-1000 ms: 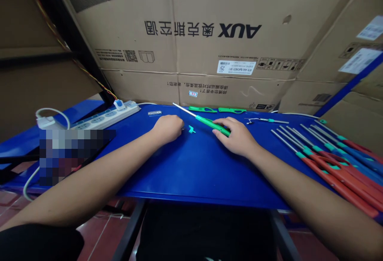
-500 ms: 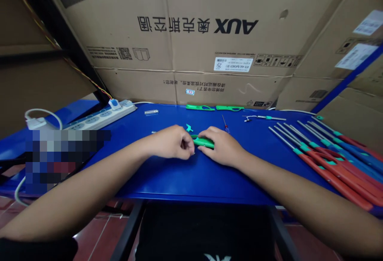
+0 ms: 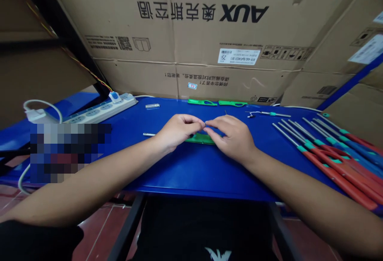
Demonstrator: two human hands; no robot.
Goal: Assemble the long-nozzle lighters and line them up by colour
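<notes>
My left hand (image 3: 183, 130) and my right hand (image 3: 235, 133) meet at their fingertips over the middle of the blue table. Both are closed in a pinch; whatever sits between the fingertips is too small to make out. Just below them a green lighter shell (image 3: 203, 138) lies on the table, its ends partly covered by my hands. A thin metal tube (image 3: 149, 134) shows to the left of my left wrist. Further back are two green shell halves (image 3: 202, 102), (image 3: 232, 103) beside the cardboard.
Assembled red and blue long-nosed lighters (image 3: 332, 165) lie in a row at the right. A metal rod with wires (image 3: 275, 113) rests behind them. A white power strip (image 3: 98, 111) stands at the left, and a silver cylinder (image 3: 152, 105) lies near it. A cardboard wall (image 3: 197, 41) closes off the back.
My right hand has let go of the green shell, which now lies on the table. Both hands have risen slightly and come together at the fingertips. The view has shifted a little.
</notes>
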